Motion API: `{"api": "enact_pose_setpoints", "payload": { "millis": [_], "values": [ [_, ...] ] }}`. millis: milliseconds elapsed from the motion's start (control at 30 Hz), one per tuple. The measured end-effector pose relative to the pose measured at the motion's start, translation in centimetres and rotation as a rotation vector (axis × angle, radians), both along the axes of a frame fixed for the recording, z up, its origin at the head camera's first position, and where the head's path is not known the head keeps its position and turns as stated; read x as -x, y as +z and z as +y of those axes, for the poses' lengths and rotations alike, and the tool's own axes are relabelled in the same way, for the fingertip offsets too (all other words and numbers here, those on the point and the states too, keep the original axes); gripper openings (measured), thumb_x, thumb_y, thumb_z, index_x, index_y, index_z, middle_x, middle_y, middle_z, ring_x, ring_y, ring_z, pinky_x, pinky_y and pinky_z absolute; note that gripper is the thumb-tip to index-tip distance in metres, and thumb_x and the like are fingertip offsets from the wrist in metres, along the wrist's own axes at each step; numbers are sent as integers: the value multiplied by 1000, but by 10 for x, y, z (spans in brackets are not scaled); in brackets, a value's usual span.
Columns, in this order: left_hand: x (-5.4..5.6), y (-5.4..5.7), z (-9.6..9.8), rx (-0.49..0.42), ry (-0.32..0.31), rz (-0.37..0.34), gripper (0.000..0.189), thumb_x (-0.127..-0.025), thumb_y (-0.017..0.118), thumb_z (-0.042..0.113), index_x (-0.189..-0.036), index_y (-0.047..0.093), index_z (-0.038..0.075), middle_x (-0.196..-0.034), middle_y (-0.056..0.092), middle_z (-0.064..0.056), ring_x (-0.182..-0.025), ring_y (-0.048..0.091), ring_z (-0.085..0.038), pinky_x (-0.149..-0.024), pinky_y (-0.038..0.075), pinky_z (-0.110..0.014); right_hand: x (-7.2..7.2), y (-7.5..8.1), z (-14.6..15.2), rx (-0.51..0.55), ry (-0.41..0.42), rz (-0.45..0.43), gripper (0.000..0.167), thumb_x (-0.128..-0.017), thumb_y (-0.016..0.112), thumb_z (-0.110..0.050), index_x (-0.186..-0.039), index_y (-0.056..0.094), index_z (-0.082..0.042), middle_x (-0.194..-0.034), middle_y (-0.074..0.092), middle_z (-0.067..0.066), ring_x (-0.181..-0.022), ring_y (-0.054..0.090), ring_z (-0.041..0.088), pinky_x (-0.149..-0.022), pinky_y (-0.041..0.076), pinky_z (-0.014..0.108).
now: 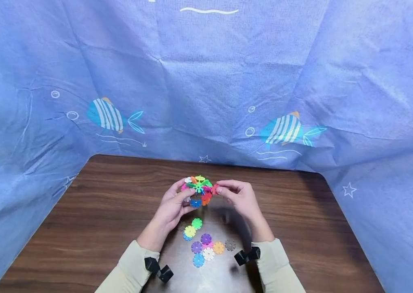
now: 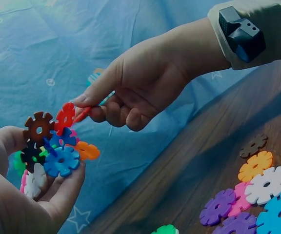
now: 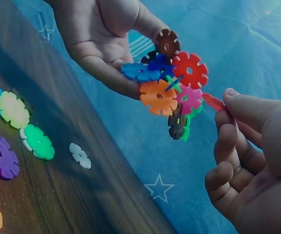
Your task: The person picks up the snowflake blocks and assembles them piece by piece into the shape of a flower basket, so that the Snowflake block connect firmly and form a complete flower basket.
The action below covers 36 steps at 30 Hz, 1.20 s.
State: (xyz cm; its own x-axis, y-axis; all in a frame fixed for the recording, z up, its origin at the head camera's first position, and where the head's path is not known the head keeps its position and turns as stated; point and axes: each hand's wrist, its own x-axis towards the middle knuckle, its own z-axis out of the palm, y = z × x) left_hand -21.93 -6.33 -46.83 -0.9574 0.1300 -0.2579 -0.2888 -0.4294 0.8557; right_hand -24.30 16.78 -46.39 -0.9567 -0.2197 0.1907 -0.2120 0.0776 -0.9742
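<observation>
Curtained-off spot — blue fish-print cloth [image 1: 206, 89] round brown table [image 1: 111, 203] — room type unclear.

No readable text, labels, brands, numbers or signs anywhere.

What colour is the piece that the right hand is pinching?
The piece is red; the right wrist view shows it best.
</observation>
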Motion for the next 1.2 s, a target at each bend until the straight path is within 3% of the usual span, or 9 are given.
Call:
{"api": "enact_pose_setpoints", "payload": {
  "millis": [133,233,300,467,733,933,1033,1200],
  "values": [
    [-1,3,0,36,-19,8,60,-100,64,8,-154,37,15,-110,73,-3,-85,72,-13,-79,63,-39,2,0,-1,-14,10,8,23,-93,75,-6,-113,75,5,-74,65,16,-54,49,9,-49,43,22],
    [-1,5,0,58,-13,17,61,-99,64,7,-154,37,15,-113,75,-5,-90,75,-16,-78,63,-38,2,0,-2,-27,32,13,26,-94,74,-7,-116,74,5,-71,62,11,-55,48,8,-50,42,21],
    [-1,5,0,63,-5,20,61,-99,64,7,-153,38,15,-112,75,-5,-89,75,-16,-77,64,-37,2,0,-1,-30,58,15,29,-93,74,-6,-120,73,5,-78,68,11,-61,54,7,-55,48,20],
    [-1,7,1,63,-3,19,62,-99,66,7,-154,38,15,-115,75,-8,-90,75,-17,-77,63,-37,3,-4,-2,-53,56,28,33,-91,75,0,-122,71,8,-103,75,26,-78,66,4,-67,57,19],
    [-1,5,1,112,-14,86,65,-96,68,5,-154,39,14,-117,74,-11,-91,75,-16,-77,64,-36,0,-4,-5,-85,-36,67,30,-87,80,-1,-115,75,6,-107,76,22,-84,69,1,-70,58,18],
    [-3,4,3,147,-25,106,64,-95,70,7,-152,41,13,-121,73,-14,-92,75,-17,-78,64,-37,0,-4,-6,-58,-9,94,30,-86,81,-2,-113,75,7,-105,76,24,-85,71,3,-73,60,21],
    [-3,3,3,99,-22,66,63,-97,69,9,-152,39,10,-123,71,-14,-93,74,-18,-80,64,-37,0,-5,-5,-33,20,94,31,-87,79,-3,-116,74,7,-107,75,26,-85,72,5,-74,61,23],
    [-1,4,0,-58,-8,14,58,-101,63,12,-151,37,5,-123,65,-10,-99,70,-17,-87,60,-38,0,-7,-4,-4,30,53,30,-92,74,-3,-121,72,6,-108,74,27,-78,72,6,-69,61,24]
  ]
}}
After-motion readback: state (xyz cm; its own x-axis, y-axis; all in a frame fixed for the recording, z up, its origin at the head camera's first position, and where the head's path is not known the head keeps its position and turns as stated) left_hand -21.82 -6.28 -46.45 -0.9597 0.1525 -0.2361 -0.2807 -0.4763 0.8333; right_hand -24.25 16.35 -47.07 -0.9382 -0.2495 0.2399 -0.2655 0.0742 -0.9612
